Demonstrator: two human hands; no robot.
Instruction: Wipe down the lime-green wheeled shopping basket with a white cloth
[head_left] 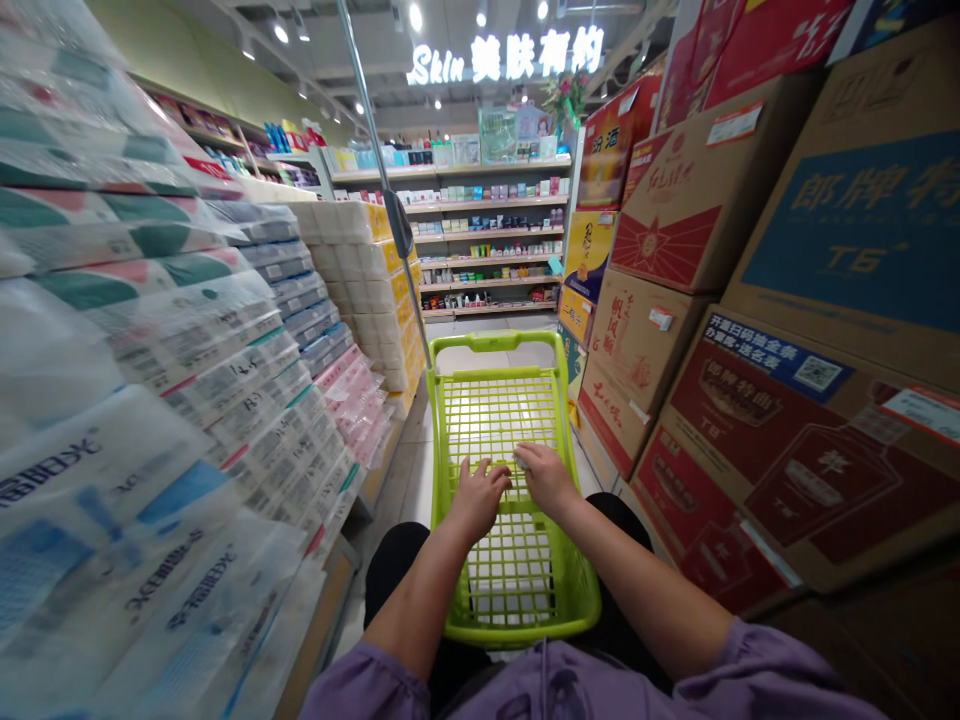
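Note:
A lime-green shopping basket point(574, 600) with grid-like sides stands in front of me between my knees. Over its middle is my left hand point(478, 498), palm down, fingers bent and apart, holding nothing that I can see. Just to the right, my right hand point(549, 482) has its fingers curled together, their tips pointing left. Something small and pale seems to show at those fingertips, too small to name. The two hands are close but apart. A thin metal pole point(367, 110) with a dark grip rises from the basket's far left side.
Plastic-wrapped tissue packs point(232, 390) are piled along the left. Cardboard liquor cartons point(795, 430) are stacked high on the right. Ahead, beyond the tiled floor point(487, 323), shelves point(491, 207) of small boxed goods stand beneath a lit sign point(506, 55).

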